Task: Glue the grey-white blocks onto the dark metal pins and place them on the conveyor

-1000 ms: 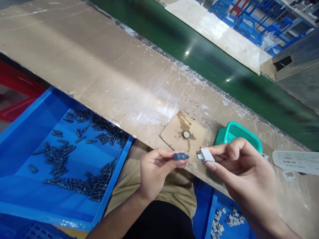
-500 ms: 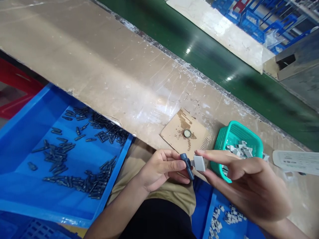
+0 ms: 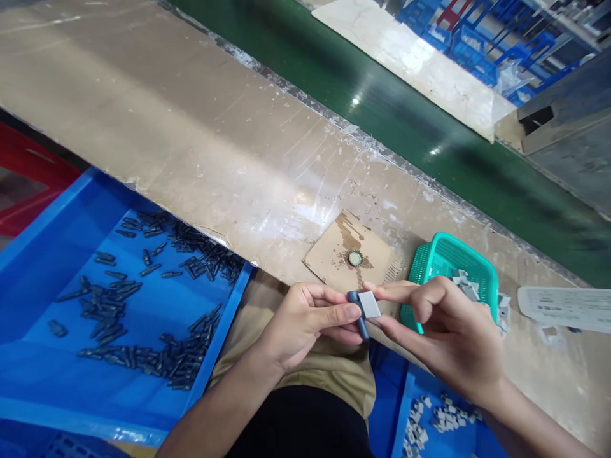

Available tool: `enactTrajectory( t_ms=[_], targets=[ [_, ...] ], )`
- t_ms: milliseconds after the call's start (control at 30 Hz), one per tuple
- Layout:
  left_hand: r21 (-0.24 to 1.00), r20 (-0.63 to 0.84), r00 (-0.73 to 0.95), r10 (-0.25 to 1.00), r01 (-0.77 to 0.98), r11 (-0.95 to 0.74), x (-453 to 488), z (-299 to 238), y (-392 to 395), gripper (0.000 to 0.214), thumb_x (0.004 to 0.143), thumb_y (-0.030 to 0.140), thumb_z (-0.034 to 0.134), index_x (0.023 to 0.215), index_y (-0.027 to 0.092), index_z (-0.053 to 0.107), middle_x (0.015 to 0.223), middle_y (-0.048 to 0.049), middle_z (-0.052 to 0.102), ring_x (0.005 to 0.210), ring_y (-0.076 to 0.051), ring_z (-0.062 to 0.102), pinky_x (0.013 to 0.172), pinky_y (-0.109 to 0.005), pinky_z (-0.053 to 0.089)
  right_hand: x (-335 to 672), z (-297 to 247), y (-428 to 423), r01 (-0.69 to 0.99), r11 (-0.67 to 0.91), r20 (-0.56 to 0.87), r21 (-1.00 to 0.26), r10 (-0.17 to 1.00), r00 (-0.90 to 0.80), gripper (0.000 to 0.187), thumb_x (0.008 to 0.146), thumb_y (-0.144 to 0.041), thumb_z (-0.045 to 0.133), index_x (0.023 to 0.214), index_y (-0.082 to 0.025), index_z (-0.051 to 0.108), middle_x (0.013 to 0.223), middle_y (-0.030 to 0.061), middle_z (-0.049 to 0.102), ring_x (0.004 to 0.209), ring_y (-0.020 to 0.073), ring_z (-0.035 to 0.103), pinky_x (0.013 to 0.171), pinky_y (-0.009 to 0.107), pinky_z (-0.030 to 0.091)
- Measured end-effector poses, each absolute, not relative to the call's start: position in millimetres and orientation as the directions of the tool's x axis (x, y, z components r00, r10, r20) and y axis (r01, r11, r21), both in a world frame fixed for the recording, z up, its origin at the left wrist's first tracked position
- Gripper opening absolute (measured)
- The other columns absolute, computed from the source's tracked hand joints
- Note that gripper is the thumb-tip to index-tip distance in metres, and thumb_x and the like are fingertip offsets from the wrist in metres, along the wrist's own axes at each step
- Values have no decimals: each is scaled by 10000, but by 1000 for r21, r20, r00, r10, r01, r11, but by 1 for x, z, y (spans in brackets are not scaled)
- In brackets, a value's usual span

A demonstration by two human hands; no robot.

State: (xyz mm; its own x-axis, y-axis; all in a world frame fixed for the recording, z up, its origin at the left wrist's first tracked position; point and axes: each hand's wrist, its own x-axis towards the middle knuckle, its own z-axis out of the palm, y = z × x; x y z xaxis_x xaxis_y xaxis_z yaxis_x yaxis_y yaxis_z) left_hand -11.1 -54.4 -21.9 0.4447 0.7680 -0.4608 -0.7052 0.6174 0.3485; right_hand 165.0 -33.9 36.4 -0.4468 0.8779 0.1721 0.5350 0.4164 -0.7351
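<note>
Between thumb and fingers, my left hand [image 3: 317, 318] pinches a dark blue-black plastic piece [image 3: 363, 327], shaped like a short rod with a wider head. My right hand [image 3: 443, 324] grips a light grey square block [image 3: 369, 305] by its edges with thumb and index finger. The block sits against the dark piece; how far the two are joined, I cannot tell. Just beyond my hands, a bottle cap [image 3: 355, 258] rests on a stained cardboard square [image 3: 329, 254].
To the left is a blue bin [image 3: 52, 375] with many dark pieces. At right, a green basket [image 3: 432, 251] holds grey blocks, beside a white printed strip [image 3: 563, 305]. A lower blue bin [image 3: 405, 407] contains grey-and-dark pieces. A green belt [image 3: 296, 70] runs behind the table [image 3: 191, 146].
My right hand has moved left, bringing the grey block up against the dark piece; a gap showed between them before. My left hand has barely moved. The view has shifted slightly.
</note>
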Motion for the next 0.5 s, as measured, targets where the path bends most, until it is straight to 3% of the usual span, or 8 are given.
enactTrajectory(
  t_ms=[133, 267, 333, 433, 500],
  targets=[
    [408, -500, 384, 776, -686, 602, -8, -27, -49, 258, 544, 233, 859, 654, 92, 673, 579, -20, 664, 527, -107, 641, 504, -156, 538, 160, 25, -27, 491, 381, 157, -783, 886, -437, 353, 767, -177, 711, 729, -244, 366, 924, 43, 745, 908, 221, 711, 666, 267, 584],
    [610, -549, 125, 826, -616, 499, -12, -31, -53, 348, 550, 344, 851, 728, 93, 688, 639, -58, 697, 542, -127, 644, 500, -186, 545, 177, 18, 15, 443, 141, -45, -886, 923, -383, 362, 734, -302, 745, 752, -231, 391, 903, 73, 741, 909, 231, 706, 729, 325, 575],
    [683, -573, -39, 818, -574, 451, -29, -36, -61, 408, 497, 389, 867, 731, 107, 687, 626, -49, 693, 463, -97, 589, 417, -157, 488, 201, 18, 55, 413, 11, -79, -911, 977, -200, 413, 651, -377, 792, 733, -216, 422, 864, 80, 734, 843, 238, 713, 708, 344, 575],
    [695, -628, -224, 745, -592, 408, -76, -58, -80, 471, 358, 398, 905, 684, 154, 668, 529, 33, 624, 359, -13, 412, 309, -83, 294, 254, 18, 122, 417, -71, 69, -906, 948, 311, 462, 545, -343, 850, 685, -207, 431, 812, 44, 705, 706, 180, 689, 686, 317, 563],
    [730, -657, -388, 647, -541, 417, -118, -84, -95, 540, 269, 422, 909, 684, 175, 667, 550, 27, 630, 443, -55, 494, 403, -123, 416, 289, 16, 160, 412, -97, 120, -906, 874, 471, 418, 602, -278, 829, 676, -204, 424, 741, 27, 664, 647, 148, 653, 665, 303, 549]
  ],
)
